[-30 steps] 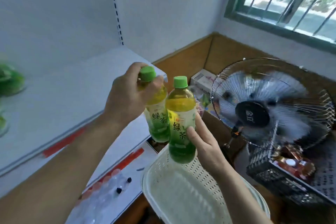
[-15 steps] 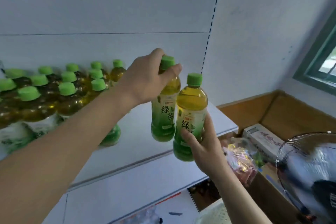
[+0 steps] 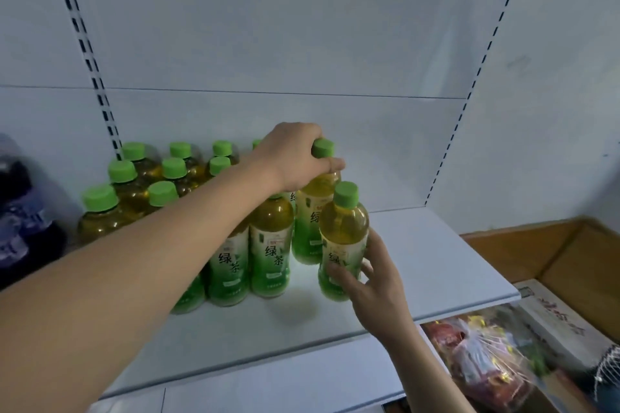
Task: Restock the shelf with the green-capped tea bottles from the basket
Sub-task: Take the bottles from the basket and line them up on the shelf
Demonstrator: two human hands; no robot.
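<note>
Left hand (image 3: 295, 154) curled round the neck of one tea bottle (image 3: 310, 211), just under its green cap, bottle upright at the right end of the group. Right hand (image 3: 372, 282) wrapped round the lower part of a second tea bottle (image 3: 342, 238), just in front and to the right of the first. Both over the white shelf (image 3: 436, 261). To the left, a packed group of matching bottles (image 3: 268, 245): about nine more green caps showing, some hidden by the arm. Farther left, one dark bottle (image 3: 23, 218), blurry. Below right, one plastic bag of snacks (image 3: 483, 355) and one box (image 3: 553, 315).
</note>
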